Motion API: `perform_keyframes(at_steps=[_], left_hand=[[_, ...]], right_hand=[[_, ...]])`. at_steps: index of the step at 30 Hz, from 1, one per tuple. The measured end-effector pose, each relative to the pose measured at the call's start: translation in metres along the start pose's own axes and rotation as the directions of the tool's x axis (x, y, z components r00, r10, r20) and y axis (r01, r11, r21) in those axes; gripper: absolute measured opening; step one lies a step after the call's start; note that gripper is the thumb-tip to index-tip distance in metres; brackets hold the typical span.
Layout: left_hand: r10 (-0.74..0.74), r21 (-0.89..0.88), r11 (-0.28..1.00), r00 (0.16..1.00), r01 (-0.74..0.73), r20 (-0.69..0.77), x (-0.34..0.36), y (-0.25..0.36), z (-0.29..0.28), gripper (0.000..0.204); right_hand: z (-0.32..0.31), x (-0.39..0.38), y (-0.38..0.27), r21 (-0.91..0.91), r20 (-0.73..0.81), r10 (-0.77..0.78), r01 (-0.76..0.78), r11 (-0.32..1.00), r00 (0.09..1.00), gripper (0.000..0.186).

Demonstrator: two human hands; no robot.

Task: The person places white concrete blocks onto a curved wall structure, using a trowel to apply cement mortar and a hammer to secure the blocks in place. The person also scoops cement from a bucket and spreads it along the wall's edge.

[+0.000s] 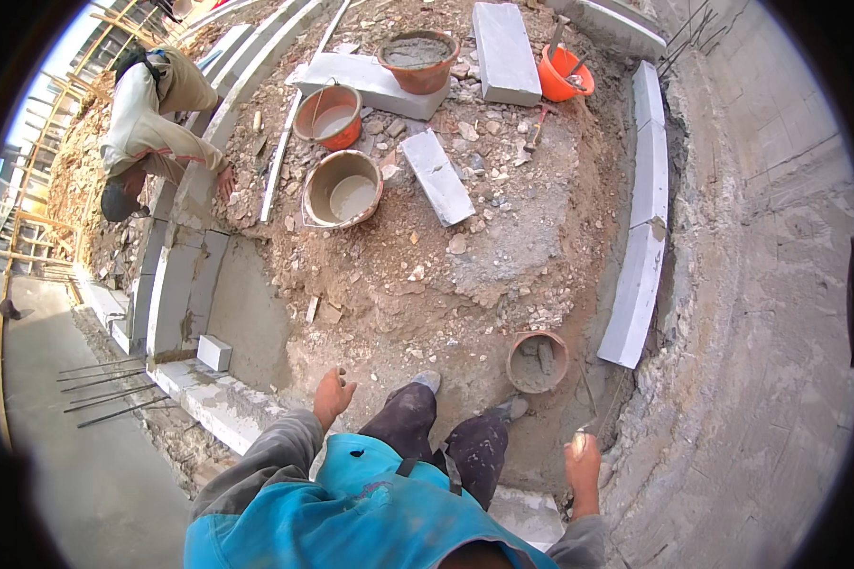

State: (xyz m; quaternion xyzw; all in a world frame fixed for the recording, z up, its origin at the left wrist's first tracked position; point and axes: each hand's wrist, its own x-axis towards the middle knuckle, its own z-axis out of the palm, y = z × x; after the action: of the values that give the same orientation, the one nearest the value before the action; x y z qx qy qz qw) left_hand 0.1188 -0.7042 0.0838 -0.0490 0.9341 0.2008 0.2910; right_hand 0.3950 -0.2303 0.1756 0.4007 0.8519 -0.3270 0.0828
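My left hand point(332, 398) hangs beside my left leg, fingers loosely bent and apart, with nothing in it. Out to the right, my right hand point(584, 467) is closed around the pale handle point(579, 442) of what looks like a trowel. Its blade is hard to make out against the grey ground. Between my feet and the right wall stands a round bucket point(538, 362) with grey mortar inside, the container closest to my right hand. A row of light grey blocks point(636, 284) runs along the right side, ahead of that hand.
On the rubble mound ahead stand several buckets, including a brown one point(311, 194) and an orange one point(560, 71) holding tools. Loose blocks point(436, 177) and a hammer point(538, 128) lie there. At left, a co-worker point(157, 123) bends over a block wall point(176, 284); rebar point(114, 389) sticks out nearby.
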Motion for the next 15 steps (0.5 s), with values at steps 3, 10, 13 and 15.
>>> perform_keyframes(at_steps=[3,10,13,15], left_hand=[[-0.167,-0.013,0.986,0.982,0.166,-0.093,-0.007,-0.042,-0.049,0.050],[-0.279,-0.152,0.957,0.926,0.247,-0.253,-0.010,-0.037,-0.077,0.044],[-0.190,-0.227,0.964,0.958,0.140,-0.214,-0.010,0.008,-0.071,0.043],[-0.108,-0.243,0.968,0.976,0.060,-0.189,-0.018,0.017,-0.063,0.042]], right_hand=[[-0.005,-0.020,-0.027,-0.122,0.008,-0.003,0.004,0.993,1.000,0.039],[0.008,-0.016,-0.056,-0.100,0.144,-0.027,0.041,0.994,0.989,0.040],[0.023,0.024,-0.074,0.004,0.177,-0.161,0.163,0.987,0.971,0.039],[0.022,0.039,-0.095,-0.026,0.239,-0.207,0.219,0.975,0.949,0.039]])
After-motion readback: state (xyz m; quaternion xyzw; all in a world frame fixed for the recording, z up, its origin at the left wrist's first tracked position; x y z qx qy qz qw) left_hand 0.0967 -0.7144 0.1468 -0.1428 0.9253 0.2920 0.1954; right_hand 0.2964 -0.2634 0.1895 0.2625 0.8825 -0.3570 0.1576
